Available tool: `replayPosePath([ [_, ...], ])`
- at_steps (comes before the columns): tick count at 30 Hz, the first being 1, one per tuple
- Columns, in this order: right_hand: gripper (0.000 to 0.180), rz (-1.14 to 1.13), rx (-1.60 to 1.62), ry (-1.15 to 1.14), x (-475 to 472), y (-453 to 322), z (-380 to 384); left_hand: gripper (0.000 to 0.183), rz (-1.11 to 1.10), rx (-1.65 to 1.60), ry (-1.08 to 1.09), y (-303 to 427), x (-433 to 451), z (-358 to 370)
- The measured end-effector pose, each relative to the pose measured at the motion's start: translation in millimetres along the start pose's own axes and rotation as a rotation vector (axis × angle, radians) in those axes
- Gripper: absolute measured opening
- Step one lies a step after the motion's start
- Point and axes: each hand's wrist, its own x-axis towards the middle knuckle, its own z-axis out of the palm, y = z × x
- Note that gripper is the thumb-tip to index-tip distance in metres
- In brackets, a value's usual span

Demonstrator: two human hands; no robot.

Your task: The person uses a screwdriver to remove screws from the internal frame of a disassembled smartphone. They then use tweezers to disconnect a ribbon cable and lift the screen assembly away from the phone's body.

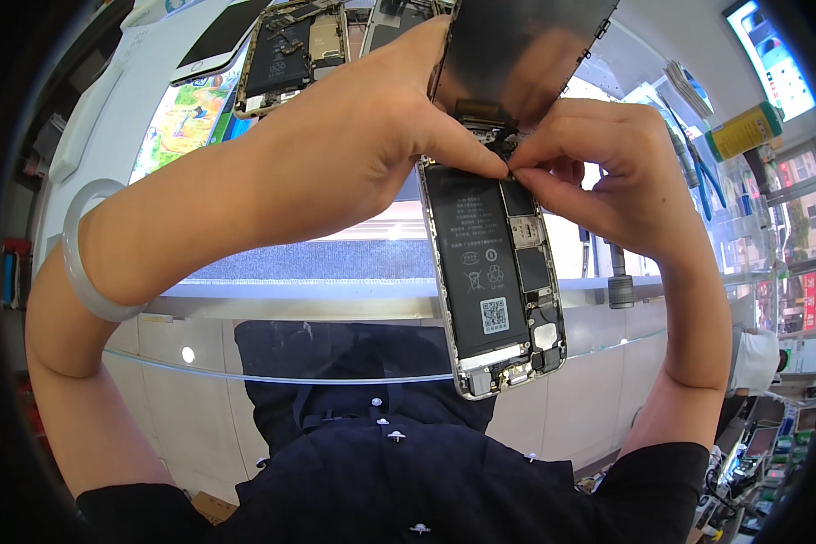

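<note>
An opened smartphone body [493,285], with its black battery and metal shields showing, hangs over the front edge of the counter. Its screen assembly [510,61] is raised above the top end, back side with metal clips in view. My left hand [408,129] holds the phone at the joint between screen and body, thumb pressed near the top of the battery. Thumb and index finger of my right hand [591,163] meet at the same top end, close to the left thumb. Whether a small part sits between those right fingertips cannot be told.
Behind my left arm lie another opened phone [289,54] and a white-framed phone [221,41] on a colourful printed sheet [183,126]. Blue-handled pliers [704,180], a screwdriver-like tool [620,279] and a yellow-green bottle [744,131] are at the right. A grey-blue mat [313,262] lines the counter's front.
</note>
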Motion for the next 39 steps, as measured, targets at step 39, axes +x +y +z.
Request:
replayPosePath([
  [39,0.008,0.120,-0.090,0.072,-2,-14,3,0.050,0.016,-0.056,0.022,-3,0,3],
])
